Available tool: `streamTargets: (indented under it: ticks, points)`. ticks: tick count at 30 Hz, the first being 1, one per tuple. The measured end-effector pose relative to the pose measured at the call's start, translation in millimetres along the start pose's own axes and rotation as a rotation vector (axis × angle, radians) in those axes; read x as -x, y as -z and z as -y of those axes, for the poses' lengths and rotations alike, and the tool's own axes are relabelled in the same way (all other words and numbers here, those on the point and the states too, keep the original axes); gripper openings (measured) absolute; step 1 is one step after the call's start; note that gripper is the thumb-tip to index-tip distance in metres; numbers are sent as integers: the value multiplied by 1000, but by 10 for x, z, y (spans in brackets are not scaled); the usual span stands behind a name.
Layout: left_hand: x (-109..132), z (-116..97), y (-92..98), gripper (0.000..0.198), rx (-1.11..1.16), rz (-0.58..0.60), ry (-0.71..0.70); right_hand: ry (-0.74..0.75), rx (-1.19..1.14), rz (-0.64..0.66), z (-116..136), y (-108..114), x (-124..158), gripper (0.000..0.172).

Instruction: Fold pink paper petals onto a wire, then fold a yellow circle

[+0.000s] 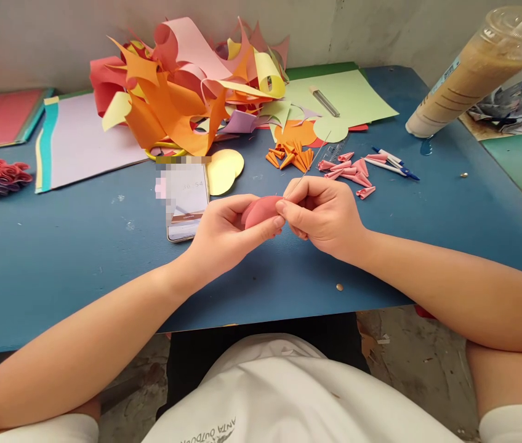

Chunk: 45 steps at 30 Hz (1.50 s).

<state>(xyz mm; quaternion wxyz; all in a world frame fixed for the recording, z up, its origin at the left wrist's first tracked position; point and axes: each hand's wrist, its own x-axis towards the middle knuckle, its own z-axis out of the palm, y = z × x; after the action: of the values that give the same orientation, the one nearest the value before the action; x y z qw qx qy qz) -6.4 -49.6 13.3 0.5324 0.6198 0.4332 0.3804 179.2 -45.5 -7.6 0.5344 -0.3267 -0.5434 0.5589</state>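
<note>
Over the table's middle, my left hand (pixel 231 227) is closed on a curved piece of reddish-pink paper (pixel 263 211), thumb along its near side. My right hand (pixel 323 212) pinches the right end of the same paper between thumb and fingers. From the right fist a thin, straight stick or needle (pixel 315 157) slants up and away; its lower end is hidden by the fingers. Just beyond my hands lie small rolled orange paper cones (pixel 294 155) and pink paper cones (pixel 351 171). Pale yellow paper circles (pixel 224 174) rest beyond my left hand.
A phone (pixel 187 200) lies beside my left wrist. Paper scraps (pixel 173 92) are heaped at the back, near green sheets (pixel 357 92). Pens (pixel 394 163) lie at right, before a tall iced drink (pixel 473 71). A bundle of rolled paper (pixel 0 176) sits far left.
</note>
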Motion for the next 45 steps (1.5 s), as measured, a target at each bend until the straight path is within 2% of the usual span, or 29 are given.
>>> streamTargets:
  ticks: [4,13,18,22,26,31,35,40,45]
  points:
    - [-6,31,5,18,-16,-31,-18,25,17,11,-12,11,-15,40]
    - [-18,50,16,16,109,4,35,93,45,61,-20,17,-27,24]
    - [-23,30,12,13,155,15,67,64,61,83,-27,51,-13,11]
    - [-27,26,4,10,165,10,80,39,72,90,-25,55,-5,7]
    - [-30,27,-2,10,104,-22,62,27,85,77,-37,50,-6,10]
    - [-32,49,10,11,-20,-53,29,-57,106,6,-21,45,0,24]
    - [-27,62,10,17,-85,-85,-11,-125,80,-30,16,37,-10,27]
    - [-15,32,-5,11,-90,-98,-26,-139,-4,33,6,37,-28,28]
    - [-20,26,-2,9,13,-98,9,-94,-6,52,-22,36,-20,29]
